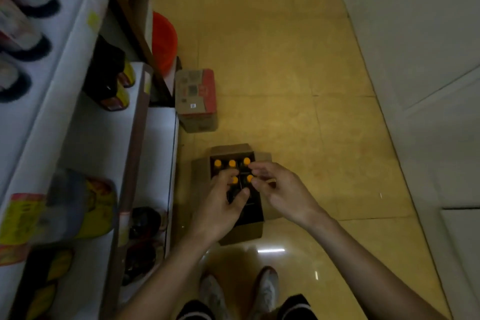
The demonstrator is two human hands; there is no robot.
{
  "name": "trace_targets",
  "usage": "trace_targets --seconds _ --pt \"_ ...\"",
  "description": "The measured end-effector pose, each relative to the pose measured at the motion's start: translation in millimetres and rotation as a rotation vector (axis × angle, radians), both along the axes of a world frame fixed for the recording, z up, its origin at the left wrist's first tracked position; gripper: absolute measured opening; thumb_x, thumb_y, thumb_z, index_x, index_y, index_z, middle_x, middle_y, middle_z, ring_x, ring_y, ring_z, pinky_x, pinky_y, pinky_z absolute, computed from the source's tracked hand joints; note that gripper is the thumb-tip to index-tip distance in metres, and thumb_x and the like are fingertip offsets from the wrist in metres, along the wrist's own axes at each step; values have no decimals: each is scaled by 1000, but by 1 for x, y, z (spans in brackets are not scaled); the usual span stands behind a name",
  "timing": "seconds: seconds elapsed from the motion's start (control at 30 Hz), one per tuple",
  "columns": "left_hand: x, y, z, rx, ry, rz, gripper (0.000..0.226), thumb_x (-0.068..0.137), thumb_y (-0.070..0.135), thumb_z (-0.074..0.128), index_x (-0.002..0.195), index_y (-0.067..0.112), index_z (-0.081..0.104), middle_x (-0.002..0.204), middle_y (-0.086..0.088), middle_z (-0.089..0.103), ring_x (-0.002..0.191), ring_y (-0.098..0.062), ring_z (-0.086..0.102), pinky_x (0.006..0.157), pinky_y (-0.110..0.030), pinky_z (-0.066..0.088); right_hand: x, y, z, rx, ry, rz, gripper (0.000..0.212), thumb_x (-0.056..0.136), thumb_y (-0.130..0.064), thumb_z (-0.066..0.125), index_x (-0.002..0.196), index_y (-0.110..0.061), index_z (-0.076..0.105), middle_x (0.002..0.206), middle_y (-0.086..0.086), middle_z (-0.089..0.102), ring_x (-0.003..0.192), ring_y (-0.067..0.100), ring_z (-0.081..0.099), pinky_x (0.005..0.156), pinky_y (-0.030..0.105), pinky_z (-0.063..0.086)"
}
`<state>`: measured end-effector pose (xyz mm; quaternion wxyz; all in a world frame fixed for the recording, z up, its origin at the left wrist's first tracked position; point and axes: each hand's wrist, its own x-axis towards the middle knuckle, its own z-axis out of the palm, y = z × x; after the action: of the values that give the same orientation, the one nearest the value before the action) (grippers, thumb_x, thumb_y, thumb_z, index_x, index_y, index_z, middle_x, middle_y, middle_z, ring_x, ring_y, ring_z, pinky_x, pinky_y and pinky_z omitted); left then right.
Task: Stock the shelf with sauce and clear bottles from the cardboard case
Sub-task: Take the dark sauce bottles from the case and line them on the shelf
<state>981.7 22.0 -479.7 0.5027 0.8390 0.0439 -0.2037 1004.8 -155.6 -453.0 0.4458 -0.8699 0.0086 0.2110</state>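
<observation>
Open brown cardboard case (241, 234) on the yellow tiled floor (285, 73), just beside the white shelf unit (158, 153). Inside, dark sauce bottles with orange caps (217, 163), upright. Above them, left grip (226, 200) and right grip (281, 187), both loose, fingers half-curled, holding nothing, fingertips near the caps.

The case (241, 232) is made of matt brown cardboard, left plain on its flaps. The caps (217, 163) in it are seen as smooth orange plastic. The floor (272, 60) is laid with glossy yellow tiles, in which lights are mirrored. The shelf (85, 138) is finished in smooth white with a slight sheen. The box (196, 96) is of printed cardboard, red over brown. The bucket (163, 39) is of smooth red plastic. The shoes (268, 291) appear to be of pale cloth.
</observation>
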Motion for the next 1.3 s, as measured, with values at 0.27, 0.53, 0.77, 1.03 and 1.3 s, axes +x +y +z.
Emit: trace_targets --seconds 0.27,0.53,0.77,1.03,1.3 --pt "6 -4 -191 50 39 44 49 99 37 63 144 34 43 142 7 51 127 -9 53 84 -14 44 14 -2 -195 -13 14 42 37 103 -21 59 140 -22 57 128 -5 61 114 2 53 79 -6 38" --pt "20 -11 -346 120 45 0 56 96 24 69 146 27 43 144 4 47 133 -12 47 96 -21 43 26 -15 -359 -42 19 100 39 103 -20 60 141 -23 55 132 -1 61 120 10 58 91 15 46" --pt "45 -14 -417 246 -32 -132 59 92 18 74 143 29 45 141 3 51 134 -14 49 105 -32 47 34 -22 -447 -194 5 239 44 99 -24 63 142 -24 52 132 3 63 122 22 61 99 40 52" --pt "54 -19 -422 320 -40 -321 58 91 16 70 140 33 44 142 3 49 130 -19 52 104 -44 51 42 -5 -480 -509 -7 527 52 95 -32 60 143 -24 44 125 11 62 114 34 64 89 45 55" --pt "55 4 -425 408 -124 -301 56 90 9 70 138 29 49 132 1 53 120 -20 55 99 -46 52 46 1 -508 -435 -19 449 44 94 -37 65 135 -26 55 128 8 67 118 30 64 95 45 54"
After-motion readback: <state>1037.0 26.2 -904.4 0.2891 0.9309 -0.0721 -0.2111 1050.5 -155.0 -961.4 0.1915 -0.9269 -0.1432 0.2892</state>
